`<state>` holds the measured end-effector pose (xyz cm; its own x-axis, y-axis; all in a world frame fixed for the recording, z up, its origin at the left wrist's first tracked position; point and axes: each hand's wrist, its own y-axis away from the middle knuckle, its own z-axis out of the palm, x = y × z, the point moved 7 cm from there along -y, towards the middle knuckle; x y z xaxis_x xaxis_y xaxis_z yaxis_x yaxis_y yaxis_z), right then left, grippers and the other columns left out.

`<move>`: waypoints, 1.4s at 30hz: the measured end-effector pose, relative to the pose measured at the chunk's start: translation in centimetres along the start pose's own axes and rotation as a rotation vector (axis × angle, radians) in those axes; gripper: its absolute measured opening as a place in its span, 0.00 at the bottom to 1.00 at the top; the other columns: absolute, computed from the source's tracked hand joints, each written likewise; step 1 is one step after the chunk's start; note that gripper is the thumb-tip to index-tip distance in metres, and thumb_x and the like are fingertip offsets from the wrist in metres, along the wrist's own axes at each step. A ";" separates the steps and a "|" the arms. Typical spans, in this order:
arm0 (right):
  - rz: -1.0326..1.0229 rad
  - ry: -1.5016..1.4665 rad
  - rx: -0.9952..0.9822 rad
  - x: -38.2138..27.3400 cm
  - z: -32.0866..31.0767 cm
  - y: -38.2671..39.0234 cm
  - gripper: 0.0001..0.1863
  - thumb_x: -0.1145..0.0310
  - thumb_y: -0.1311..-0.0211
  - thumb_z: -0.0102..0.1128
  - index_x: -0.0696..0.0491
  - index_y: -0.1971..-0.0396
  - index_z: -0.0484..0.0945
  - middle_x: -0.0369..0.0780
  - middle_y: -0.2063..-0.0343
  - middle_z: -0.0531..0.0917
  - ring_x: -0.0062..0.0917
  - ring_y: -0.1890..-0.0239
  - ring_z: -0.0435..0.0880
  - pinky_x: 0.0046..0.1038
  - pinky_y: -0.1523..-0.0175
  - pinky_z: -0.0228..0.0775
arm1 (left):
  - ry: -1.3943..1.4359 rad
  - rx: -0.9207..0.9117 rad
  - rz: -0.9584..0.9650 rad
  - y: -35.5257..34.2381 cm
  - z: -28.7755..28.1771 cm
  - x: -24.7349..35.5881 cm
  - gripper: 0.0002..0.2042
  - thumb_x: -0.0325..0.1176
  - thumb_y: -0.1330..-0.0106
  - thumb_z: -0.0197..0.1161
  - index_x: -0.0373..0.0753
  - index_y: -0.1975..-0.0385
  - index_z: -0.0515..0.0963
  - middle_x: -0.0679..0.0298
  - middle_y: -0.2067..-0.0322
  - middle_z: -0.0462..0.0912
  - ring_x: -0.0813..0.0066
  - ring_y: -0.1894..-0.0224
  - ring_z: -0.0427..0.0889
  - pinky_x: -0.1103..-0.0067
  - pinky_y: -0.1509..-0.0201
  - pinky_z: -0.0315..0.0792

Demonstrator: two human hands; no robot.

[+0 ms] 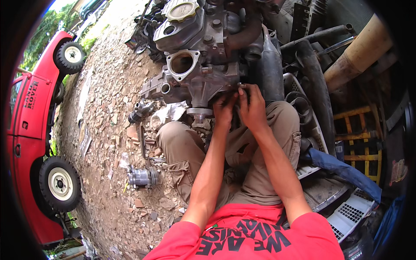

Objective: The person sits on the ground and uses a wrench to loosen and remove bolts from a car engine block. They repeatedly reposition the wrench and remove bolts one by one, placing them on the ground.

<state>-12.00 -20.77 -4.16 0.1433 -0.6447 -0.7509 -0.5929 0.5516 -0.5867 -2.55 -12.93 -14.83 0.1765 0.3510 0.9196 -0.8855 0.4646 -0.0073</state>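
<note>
Left hand (223, 112) and right hand (252, 109) are half-curled at the near edge of the engine (212, 82), can't tell what they've got. It's just past the knees (284, 116); off right, a white crate (320, 130) has curved pipes (300, 105) in it.

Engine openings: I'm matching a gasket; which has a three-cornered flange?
The large opening below the cap; the smaller opening, lower left, is simply round-rimmed.

Black lettering (245, 237) stands on the red shirt (299, 240) and the red vehicle (31, 167).
</note>
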 end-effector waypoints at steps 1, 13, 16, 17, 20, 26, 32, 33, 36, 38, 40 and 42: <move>-0.001 0.014 0.002 0.1 -0.2 -0.1 0.11 0.68 0.34 0.52 0.61 0.59 0.72 0.50 0.63 0.76 0.47 0.64 0.77 0.37 0.61 0.69 | -0.001 -0.004 -0.038 0.1 0.0 -0.4 0.09 0.34 0.39 0.66 0.37 0.63 0.82 0.70 0.70 0.82 0.86 0.71 0.76 0.86 0.73 0.67; 0.752 -0.595 0.133 8.7 -0.3 1.7 0.16 0.61 0.30 0.47 0.62 0.63 0.72 0.44 0.72 0.79 0.29 0.67 0.79 0.28 0.60 0.71 | 0.169 0.051 -0.107 1.1 0.9 -1.3 0.09 0.31 0.40 0.67 0.39 0.62 0.79 0.67 0.70 0.83 0.83 0.73 0.78 0.85 0.76 0.67; 1.020 -1.092 0.207 9.4 1.3 3.0 0.13 0.64 0.29 0.44 0.61 0.61 0.71 0.46 0.67 0.78 0.33 0.63 0.81 0.33 0.55 0.75 | 0.147 0.063 -0.055 0.7 0.4 -1.1 0.08 0.29 0.41 0.67 0.38 0.63 0.78 0.67 0.71 0.82 0.82 0.75 0.77 0.85 0.77 0.67; 1.070 -1.136 0.253 9.4 1.4 3.3 0.13 0.65 0.29 0.43 0.61 0.60 0.70 0.47 0.65 0.77 0.36 0.62 0.81 0.34 0.55 0.76 | 0.126 0.074 -0.046 0.7 0.3 -1.1 0.09 0.29 0.41 0.68 0.37 0.63 0.78 0.67 0.71 0.82 0.82 0.75 0.77 0.85 0.77 0.67; 1.129 -1.212 0.293 9.7 1.6 3.7 0.14 0.66 0.29 0.41 0.63 0.56 0.66 0.49 0.62 0.76 0.38 0.62 0.81 0.37 0.54 0.77 | 0.084 0.133 -0.049 0.8 0.1 -1.1 0.09 0.31 0.42 0.69 0.37 0.64 0.79 0.67 0.73 0.82 0.82 0.77 0.76 0.85 0.78 0.66; 1.174 -1.269 0.306 9.4 2.3 3.9 0.13 0.66 0.29 0.43 0.63 0.58 0.69 0.48 0.61 0.77 0.36 0.61 0.81 0.34 0.55 0.77 | 0.030 0.157 -0.025 -0.1 -0.3 -1.0 0.08 0.31 0.43 0.70 0.36 0.69 0.80 0.68 0.77 0.81 0.84 0.80 0.75 0.86 0.80 0.64; 0.168 -0.212 0.061 1.1 0.2 0.4 0.09 0.68 0.30 0.48 0.59 0.59 0.72 0.43 0.66 0.80 0.26 0.66 0.81 0.24 0.61 0.71 | -0.027 0.114 0.123 -0.4 -1.1 -0.8 0.08 0.33 0.40 0.67 0.36 0.66 0.81 0.68 0.75 0.82 0.84 0.78 0.76 0.85 0.78 0.65; 0.021 -0.163 0.037 0.4 0.8 0.2 0.09 0.68 0.30 0.48 0.58 0.59 0.72 0.42 0.67 0.80 0.25 0.67 0.81 0.24 0.61 0.71 | -0.004 0.092 0.198 -0.5 -1.5 -0.6 0.09 0.33 0.39 0.67 0.36 0.65 0.81 0.68 0.73 0.82 0.83 0.78 0.77 0.85 0.78 0.66; 0.019 -0.210 0.139 1.2 -0.9 0.0 0.09 0.68 0.29 0.46 0.58 0.58 0.70 0.40 0.69 0.78 0.21 0.71 0.78 0.23 0.62 0.70 | 0.164 0.066 -0.073 0.2 0.0 -1.2 0.09 0.34 0.38 0.66 0.36 0.63 0.81 0.66 0.71 0.83 0.82 0.76 0.78 0.85 0.77 0.66; 0.207 -0.484 0.250 1.5 -2.4 -0.3 0.10 0.67 0.28 0.44 0.58 0.57 0.70 0.39 0.67 0.79 0.21 0.71 0.76 0.21 0.62 0.69 | 0.138 0.124 -0.160 0.4 -0.2 -0.6 0.09 0.33 0.40 0.67 0.36 0.62 0.81 0.67 0.71 0.83 0.82 0.76 0.78 0.85 0.77 0.66; 0.320 -0.502 0.328 3.4 -4.2 -0.4 0.12 0.65 0.27 0.43 0.58 0.57 0.69 0.39 0.67 0.79 0.20 0.72 0.75 0.21 0.63 0.69 | 0.083 0.132 -0.162 0.5 -0.1 -0.2 0.10 0.32 0.41 0.68 0.36 0.63 0.81 0.67 0.72 0.83 0.82 0.76 0.78 0.85 0.78 0.66; 0.440 -0.548 0.387 5.1 -4.8 -0.1 0.13 0.64 0.26 0.42 0.58 0.56 0.69 0.40 0.67 0.79 0.19 0.72 0.75 0.21 0.64 0.69 | 0.001 0.090 -0.080 0.3 0.4 0.4 0.09 0.32 0.42 0.69 0.36 0.64 0.81 0.67 0.73 0.82 0.83 0.77 0.78 0.85 0.79 0.65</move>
<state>-15.03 -26.61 -6.46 0.3894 -0.0293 -0.9206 -0.3828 0.9040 -0.1906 -2.91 -12.97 -14.33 0.2485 0.3161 0.9156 -0.9034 0.4166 0.1013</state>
